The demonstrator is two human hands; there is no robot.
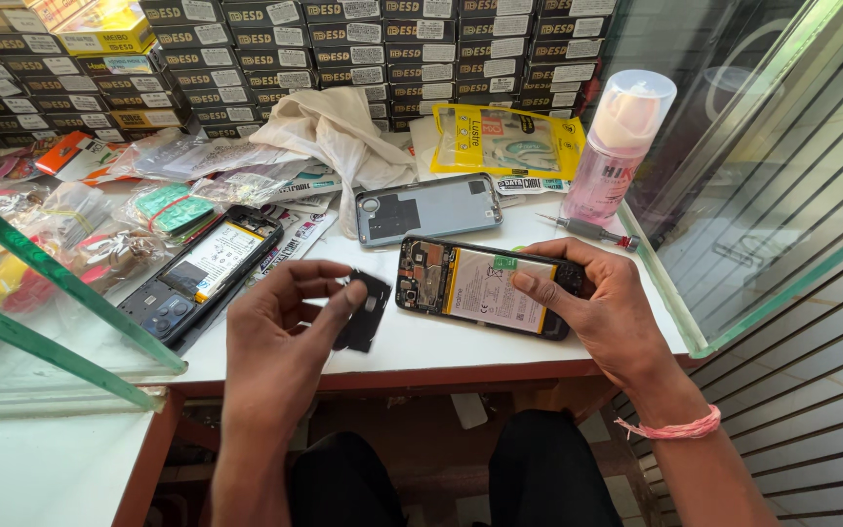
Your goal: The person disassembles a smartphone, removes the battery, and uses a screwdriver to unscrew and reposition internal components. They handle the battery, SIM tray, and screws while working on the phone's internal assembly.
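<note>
**Opened Phone on the Tabletop: Cover Plate Lifted Clear**

**Position of parts.** The opened phone [485,286] lies face down near the front edge of the white tabletop [421,342], with its battery and boards exposed. The right hand [597,303] steadies it from the 3 o'clock side: the fingers wrap the right end of the body and the thumb rests on the battery label. This grip is closed on the phone.

The left hand [280,327] sits at 9 o'clock of the phone. Thumb and fingers pinch a small black cover plate [363,310], which hangs tilted just above the tabletop, just beside the camera end of the phone and apart from it.

**Step in hand.** Judged from the layout, the work is at the strip-down stage: the plate is off the body and held free.

**Next move calls for.** A light pinch on the plate, a level hold on the phone, and care not to press on the battery.

**Surroundings.**
- A grey back cover [428,208] lies at 12 o'clock of the phone.
- A second opened phone [197,273] lies at 9 to 10 o'clock.
- A small screwdriver [587,231] lies at 1 o'clock, beside a pink spray bottle [617,156].
- Stacked dark boxes [363,49] line the far wall, with a white cloth [334,132] in front.
</note>
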